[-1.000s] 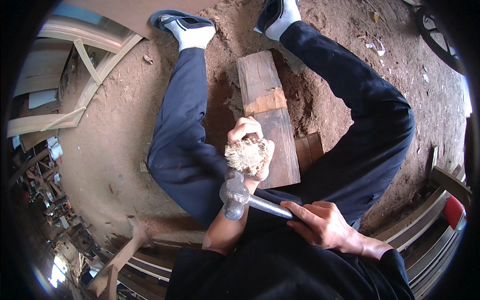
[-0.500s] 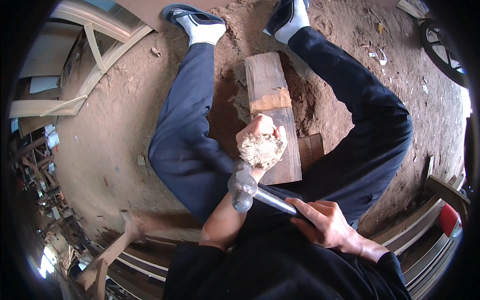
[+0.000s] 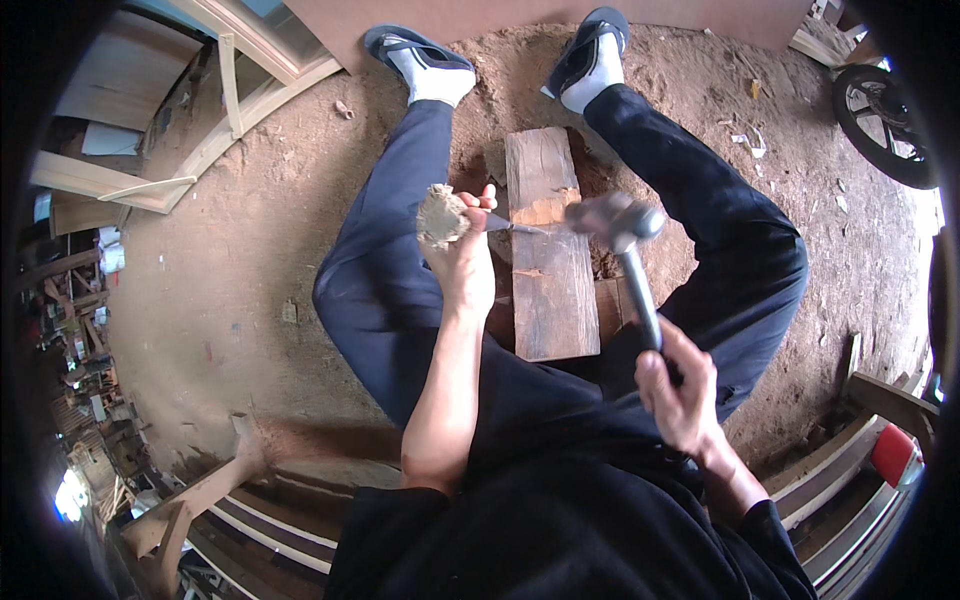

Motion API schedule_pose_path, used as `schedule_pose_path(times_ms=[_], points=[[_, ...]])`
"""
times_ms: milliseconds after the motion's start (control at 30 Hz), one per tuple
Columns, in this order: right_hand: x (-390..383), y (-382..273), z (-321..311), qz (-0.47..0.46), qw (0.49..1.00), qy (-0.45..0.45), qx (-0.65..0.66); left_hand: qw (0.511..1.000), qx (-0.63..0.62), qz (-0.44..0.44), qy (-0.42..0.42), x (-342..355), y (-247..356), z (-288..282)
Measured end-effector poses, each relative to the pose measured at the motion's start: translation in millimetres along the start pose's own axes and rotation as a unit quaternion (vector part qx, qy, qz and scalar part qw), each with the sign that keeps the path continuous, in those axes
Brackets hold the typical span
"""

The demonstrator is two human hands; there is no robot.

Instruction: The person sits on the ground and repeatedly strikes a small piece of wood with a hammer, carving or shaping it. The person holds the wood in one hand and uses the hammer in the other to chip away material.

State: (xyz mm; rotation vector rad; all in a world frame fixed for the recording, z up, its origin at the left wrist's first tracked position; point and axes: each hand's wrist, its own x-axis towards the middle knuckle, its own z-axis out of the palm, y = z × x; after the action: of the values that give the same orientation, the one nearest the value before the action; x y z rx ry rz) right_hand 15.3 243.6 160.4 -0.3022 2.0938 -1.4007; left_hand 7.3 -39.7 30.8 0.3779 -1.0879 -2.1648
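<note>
My left hand [image 3: 466, 262] is closed around a chisel [image 3: 440, 218] whose wooden handle end is frayed and mushroomed. Its narrow metal blade points right, the tip at a pale, freshly cut band [image 3: 545, 208] across a weathered wooden board [image 3: 555, 300]. The board lies lengthwise between my legs. In my right hand [image 3: 682, 390] is a metal hammer [image 3: 640, 290], gripped by its handle. The hammer's head, slightly blurred, is over the right side of the board, apart from the chisel.
A smaller wood block [image 3: 610, 303] sits under or beside the board's right edge. Wooden frames [image 3: 240, 110] stand at the far left, and a black wheel [image 3: 880, 125] is at the far right. Timber lengths [image 3: 840, 490] and a red object [image 3: 896, 457] lie near right.
My left hand has moved left and turned the chisel from upright to lying toward the board's cut band. The hammer has swung up and right, away from my left wrist.
</note>
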Motion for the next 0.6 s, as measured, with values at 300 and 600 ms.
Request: schedule_pose_path(times_ms=[300,600], points=[[101.1,30.2,6.6,-0.049,0.972,0.102,0.206,0.997,0.028,-0.067,0.019,19.4,7.0,-0.6],[108.4,77.5,15.4,0.007,0.967,0.084,0.241,0.995,0.079,-0.046,0.048,13.7,0.2,-12.3]])
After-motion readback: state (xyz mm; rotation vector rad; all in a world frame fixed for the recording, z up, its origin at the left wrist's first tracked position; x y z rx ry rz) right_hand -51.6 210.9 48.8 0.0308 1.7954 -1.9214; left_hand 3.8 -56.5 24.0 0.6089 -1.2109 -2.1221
